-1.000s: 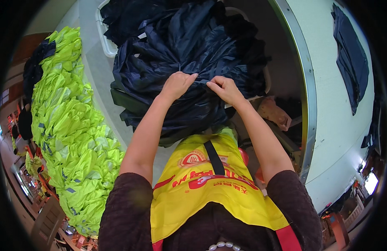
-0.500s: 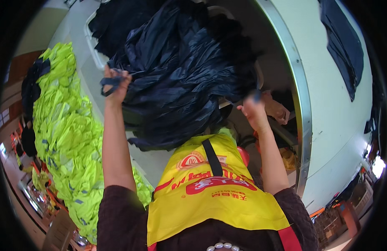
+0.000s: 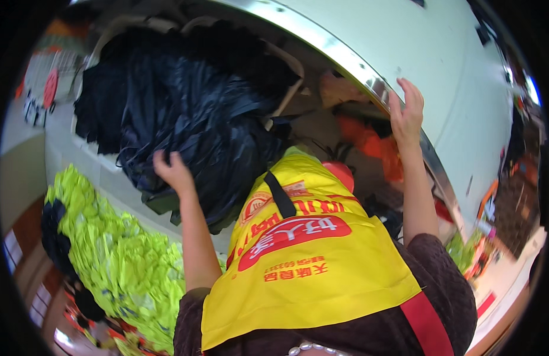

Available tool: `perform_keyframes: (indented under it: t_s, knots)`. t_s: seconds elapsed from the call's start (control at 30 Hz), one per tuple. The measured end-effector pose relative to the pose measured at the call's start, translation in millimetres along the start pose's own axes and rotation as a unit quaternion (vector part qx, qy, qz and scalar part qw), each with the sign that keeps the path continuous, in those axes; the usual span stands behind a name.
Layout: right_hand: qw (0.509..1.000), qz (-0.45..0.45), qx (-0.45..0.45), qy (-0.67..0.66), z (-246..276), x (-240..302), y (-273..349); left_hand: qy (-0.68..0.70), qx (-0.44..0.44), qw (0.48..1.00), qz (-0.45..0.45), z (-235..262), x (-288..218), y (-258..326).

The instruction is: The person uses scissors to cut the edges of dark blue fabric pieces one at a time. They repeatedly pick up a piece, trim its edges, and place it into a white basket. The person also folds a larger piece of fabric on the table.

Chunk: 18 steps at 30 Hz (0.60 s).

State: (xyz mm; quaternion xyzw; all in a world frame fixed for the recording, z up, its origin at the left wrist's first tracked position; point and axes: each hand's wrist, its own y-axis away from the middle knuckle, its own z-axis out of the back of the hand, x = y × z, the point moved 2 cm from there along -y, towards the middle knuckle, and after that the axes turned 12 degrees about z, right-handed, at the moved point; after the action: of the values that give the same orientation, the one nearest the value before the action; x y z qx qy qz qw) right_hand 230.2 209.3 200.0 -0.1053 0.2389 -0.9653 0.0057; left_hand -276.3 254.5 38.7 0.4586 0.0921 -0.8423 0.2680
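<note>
Our left hand [image 3: 172, 171] grips the dark pile [image 3: 185, 124]; the right hand [image 3: 406, 113] is spread wide by the tabletop [image 3: 464, 118] rim. Better grab low, so nothing slides.

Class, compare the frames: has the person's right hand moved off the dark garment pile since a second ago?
Yes. The right hand has left the dark garment pile and moved rightward to the shiny metal table edge, fingers spread.
</note>
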Motion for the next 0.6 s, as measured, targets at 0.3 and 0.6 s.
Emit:
perform_keyframes:
  t_s: [0.3,0.6]
  knots:
    - [0.979,-0.048,-0.009,0.199,-18,-69,66,-0.267,0.268,0.913,-0.155,-125,-66,84]
    - [0.979,-0.076,-0.023,0.188,-15,-65,63,-0.423,0.198,0.860,-0.209,-161,-63,64]
